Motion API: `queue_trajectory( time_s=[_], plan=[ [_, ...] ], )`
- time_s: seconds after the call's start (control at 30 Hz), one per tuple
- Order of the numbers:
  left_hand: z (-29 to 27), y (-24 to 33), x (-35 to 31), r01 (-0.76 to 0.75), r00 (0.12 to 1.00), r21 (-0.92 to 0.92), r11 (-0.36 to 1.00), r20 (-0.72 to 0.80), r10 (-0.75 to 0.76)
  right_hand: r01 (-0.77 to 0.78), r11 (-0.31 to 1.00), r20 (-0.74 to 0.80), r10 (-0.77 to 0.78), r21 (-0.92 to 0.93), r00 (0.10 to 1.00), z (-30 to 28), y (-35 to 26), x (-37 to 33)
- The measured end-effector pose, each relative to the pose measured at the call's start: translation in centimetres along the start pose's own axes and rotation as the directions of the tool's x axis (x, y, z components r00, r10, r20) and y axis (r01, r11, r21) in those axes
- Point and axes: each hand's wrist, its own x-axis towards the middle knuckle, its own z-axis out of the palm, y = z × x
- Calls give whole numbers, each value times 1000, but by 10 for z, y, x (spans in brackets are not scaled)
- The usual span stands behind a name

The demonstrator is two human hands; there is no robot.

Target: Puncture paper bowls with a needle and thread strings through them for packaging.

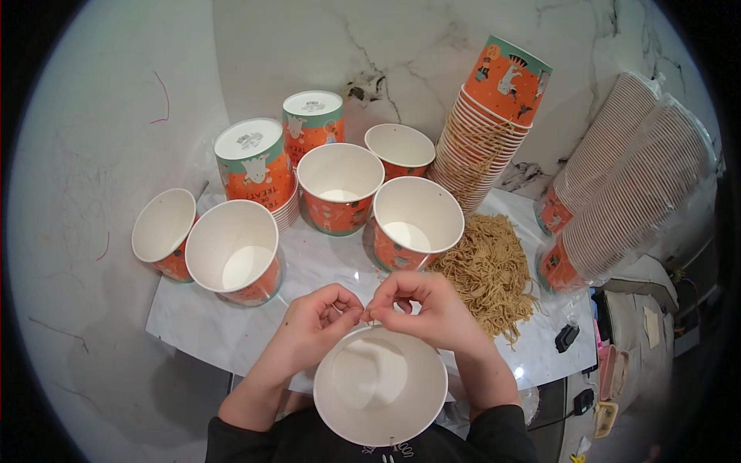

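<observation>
A paper bucket, white inside, stands upright close to my body with its mouth facing up. Over its far rim my left hand and my right hand meet, fingertips almost touching. Both are closed in a pinch on a thin pale cord, of which only a short bit shows; the fingers hide the remainder. A small dark mark shows on the near rim. Just beyond my right hand lies a heaped pile of tan cords.
Open orange buckets stand across the marble-patterned table. Upside-down ones stand at the back left. A tall leaning stack has cords draped on it. Plastic-wrapped stacks stand at right, near a small black object.
</observation>
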Motion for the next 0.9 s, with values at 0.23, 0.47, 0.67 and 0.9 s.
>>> queue_trajectory(
  time_s=[0.23, 0.47, 0.67, 0.9],
  plan=[
    [-3, 10, -7, -194, 973, 347, 918, -54, 226, 3, 912, -200, -93, -409, 975, 2, -1, 1],
    [-3, 6, 4, -203, 970, 254, 946, -82, 230, 133, 887, -46, -170, -442, 984, 6, 4, 6],
    [-10, -4, 18, -14, 1000, 16, 1000, 24, 14, 144, 883, -13, -167, -446, 986, 5, 4, 7],
    [-13, 11, 34, 34, 993, 37, 999, 112, -38, 190, 786, 31, -212, -588, 977, 4, 0, 4]
  ],
)
